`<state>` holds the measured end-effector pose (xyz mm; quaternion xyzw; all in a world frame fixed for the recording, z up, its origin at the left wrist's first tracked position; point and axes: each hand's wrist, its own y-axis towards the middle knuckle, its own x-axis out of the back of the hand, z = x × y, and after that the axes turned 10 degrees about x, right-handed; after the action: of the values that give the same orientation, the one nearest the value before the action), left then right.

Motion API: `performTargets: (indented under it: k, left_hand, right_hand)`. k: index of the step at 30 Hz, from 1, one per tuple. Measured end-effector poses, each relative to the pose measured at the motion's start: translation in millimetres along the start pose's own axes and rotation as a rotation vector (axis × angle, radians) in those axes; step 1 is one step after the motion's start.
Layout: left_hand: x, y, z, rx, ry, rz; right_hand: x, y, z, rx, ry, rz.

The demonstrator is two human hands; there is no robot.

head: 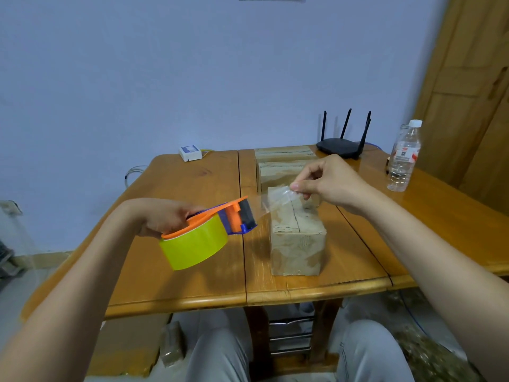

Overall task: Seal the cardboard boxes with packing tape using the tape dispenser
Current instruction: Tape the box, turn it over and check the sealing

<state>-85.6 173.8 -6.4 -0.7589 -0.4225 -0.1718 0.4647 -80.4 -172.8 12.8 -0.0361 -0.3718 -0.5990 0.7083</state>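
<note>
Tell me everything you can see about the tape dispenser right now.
The tape dispenser is plastic, with an orange frame and a blue front part carrying a dark roller. It holds a wide roll of yellow-looking tape. The left hand grips it from behind and holds it tilted above the wooden table, left of the nearest cardboard box. A clear strip of tape runs from its front end up to the right hand, which pinches the free end above the box.
</note>
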Motion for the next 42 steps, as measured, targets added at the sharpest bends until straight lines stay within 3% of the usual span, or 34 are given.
performTargets:
  k: [4, 9, 15, 23, 29, 34, 42]
  left_hand:
    - [3.6, -8.9, 9.4, -0.071, 0.050, -0.018]
    - [4.5, -13.1, 6.1, -0.074, 0.080, -0.122]
    - [2.1, -12.7, -1.6, -0.073, 0.106, -0.165]
    - [0.8, -16.5, -6.2, -0.094, 0.119, -0.256]
    - [-6.8, -23.0, -21.2, -0.216, 0.068, -0.489]
    - [-18.8, -21.9, -29.1, -0.272, 0.242, -0.678]
    - [-42.2, -18.3, -24.0, -0.389, 0.300, -0.586]
  right_hand:
    - [17.7, -9.0, -2.7, -0.038, 0.075, -0.023]
    - [33.1, -21.4, 13.3, -0.235, 0.191, 0.295]
    - [38.1, -15.9, 13.0, -0.506, 0.538, 0.269]
    - [47.3, -26.1, 12.5, -0.506, 0.541, 0.338]
    - [37.9, -39.7, 1.3, -0.510, 0.548, 0.108]
    - [26.8, -59.1, -17.9, -0.455, 0.501, -0.094]
    - [23.1, -72.3, -35.3, -0.566, 0.517, -0.139]
